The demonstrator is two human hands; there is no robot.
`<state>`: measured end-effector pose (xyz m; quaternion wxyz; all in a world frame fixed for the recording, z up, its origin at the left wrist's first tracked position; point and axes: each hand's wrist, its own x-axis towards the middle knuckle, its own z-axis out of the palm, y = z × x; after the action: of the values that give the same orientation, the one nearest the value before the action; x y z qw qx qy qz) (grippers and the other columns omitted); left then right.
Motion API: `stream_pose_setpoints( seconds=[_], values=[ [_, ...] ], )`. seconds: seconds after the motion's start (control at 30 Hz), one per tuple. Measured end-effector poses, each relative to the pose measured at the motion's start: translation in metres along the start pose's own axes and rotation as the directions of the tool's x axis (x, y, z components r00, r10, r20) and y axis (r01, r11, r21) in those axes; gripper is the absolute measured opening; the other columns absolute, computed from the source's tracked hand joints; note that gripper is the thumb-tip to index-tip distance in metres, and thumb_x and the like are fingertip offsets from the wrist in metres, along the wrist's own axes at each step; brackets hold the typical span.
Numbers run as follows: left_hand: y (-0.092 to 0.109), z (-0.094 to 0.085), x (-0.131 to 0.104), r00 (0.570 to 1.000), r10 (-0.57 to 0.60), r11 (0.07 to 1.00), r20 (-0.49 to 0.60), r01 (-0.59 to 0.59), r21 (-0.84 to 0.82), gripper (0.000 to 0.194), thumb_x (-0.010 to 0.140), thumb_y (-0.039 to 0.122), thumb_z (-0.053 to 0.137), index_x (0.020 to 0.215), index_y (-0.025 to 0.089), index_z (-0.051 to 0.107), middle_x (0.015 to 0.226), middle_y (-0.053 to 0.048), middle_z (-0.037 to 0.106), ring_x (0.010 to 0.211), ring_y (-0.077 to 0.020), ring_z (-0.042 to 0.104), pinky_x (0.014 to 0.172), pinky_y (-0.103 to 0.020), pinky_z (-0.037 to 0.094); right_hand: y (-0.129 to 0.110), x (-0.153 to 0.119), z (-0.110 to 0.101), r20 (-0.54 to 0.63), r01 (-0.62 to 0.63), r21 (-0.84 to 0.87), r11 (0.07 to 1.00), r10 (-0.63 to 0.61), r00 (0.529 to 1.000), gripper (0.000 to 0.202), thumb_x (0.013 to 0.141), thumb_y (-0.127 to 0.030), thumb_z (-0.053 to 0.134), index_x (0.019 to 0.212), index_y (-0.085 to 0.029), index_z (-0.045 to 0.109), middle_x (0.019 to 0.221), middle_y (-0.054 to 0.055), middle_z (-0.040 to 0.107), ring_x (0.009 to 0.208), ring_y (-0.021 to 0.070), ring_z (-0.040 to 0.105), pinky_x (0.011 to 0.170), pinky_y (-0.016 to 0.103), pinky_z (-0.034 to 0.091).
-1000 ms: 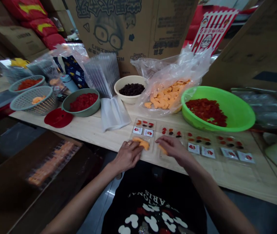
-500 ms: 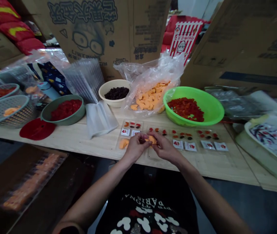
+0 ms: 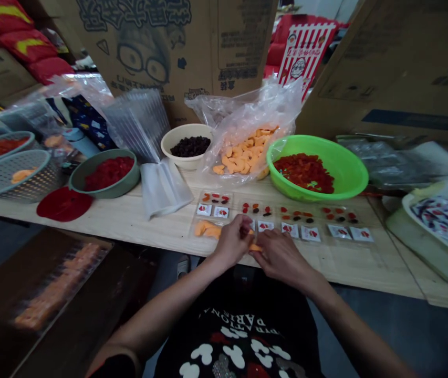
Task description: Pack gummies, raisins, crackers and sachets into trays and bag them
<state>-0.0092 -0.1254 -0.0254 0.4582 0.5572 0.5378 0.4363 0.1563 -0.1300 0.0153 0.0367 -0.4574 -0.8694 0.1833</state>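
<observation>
Over the table's front edge my left hand (image 3: 233, 242) and my right hand (image 3: 281, 254) are close together, both closed on orange pieces (image 3: 254, 247) that show between the fingers. Just beyond them, clear plastic trays (image 3: 243, 197) stand in a row. Their back compartments hold small red, orange and dark pieces; white packets (image 3: 265, 226) lie in front of these. The leftmost tray also has orange pieces (image 3: 208, 229) in its front compartment, left of my left hand. My hands partly cover the second tray.
Behind the trays are an open bag of orange pieces (image 3: 243, 157), a lime green bowl (image 3: 350, 176), a cream bowl (image 3: 168, 137) and a dark green bowl (image 3: 123, 186). A tub of packets (image 3: 408, 241) stands right, baskets (image 3: 19, 184) left, cardboard (image 3: 224, 58) behind.
My hands have moved slightly down and right, nearer the table's front edge. More orange pieces show in the leftmost tray. The whole view has shifted a little.
</observation>
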Motion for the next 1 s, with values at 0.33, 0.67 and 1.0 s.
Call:
stream_pose_setpoints(
  seconds=[0.33, 0.67, 1.0],
  values=[
    [-0.01, -0.002, -0.012, 0.92, 0.353, 0.772, 0.168, -0.388, 0.503, 0.023, 0.093, 0.025, 0.059, 0.114, 0.019, 0.064, 0.114, -0.012, 0.063, 0.107, -0.0268, 0.057, 0.094, -0.043, 0.05, 0.044, 0.029, -0.044, -0.142, -0.077, 0.084, 0.993, 0.089, 0.986, 0.029, 0.094, -0.023, 0.045, 0.094, -0.015, 0.073, 0.088, 0.01, 0.07, 0.082, 0.0225, 0.063, 0.076, 0.032, 0.046],
    [-0.014, 0.014, -0.009, 0.958, 0.209, 0.722, 0.198, -0.287, 0.63, 0.012, 0.089, 0.017, 0.057, 0.092, 0.017, 0.068, 0.098, -0.011, 0.069, 0.097, -0.0272, 0.059, 0.091, -0.044, 0.046, 0.024, 0.26, -0.096, 0.003, -0.059, -0.259, 0.964, 0.062, 0.998, 0.051, 0.085, -0.011, 0.053, 0.135, -0.008, 0.057, 0.132, 0.018, 0.06, 0.12, 0.0284, 0.055, 0.101, 0.035, 0.041],
    [-0.004, -0.032, -0.012, 0.953, 0.271, 0.829, 0.136, -0.303, 0.469, 0.032, 0.087, 0.007, 0.051, 0.112, 0.019, 0.068, 0.118, -0.012, 0.068, 0.109, -0.0252, 0.061, 0.095, -0.041, 0.049, 0.037, 0.296, -0.045, 0.145, -0.135, -0.289, 0.948, 0.182, 0.972, 0.042, 0.072, -0.016, 0.067, 0.113, -0.004, 0.068, 0.104, 0.019, 0.07, 0.096, 0.0285, 0.066, 0.081, 0.033, 0.05]
  ],
)
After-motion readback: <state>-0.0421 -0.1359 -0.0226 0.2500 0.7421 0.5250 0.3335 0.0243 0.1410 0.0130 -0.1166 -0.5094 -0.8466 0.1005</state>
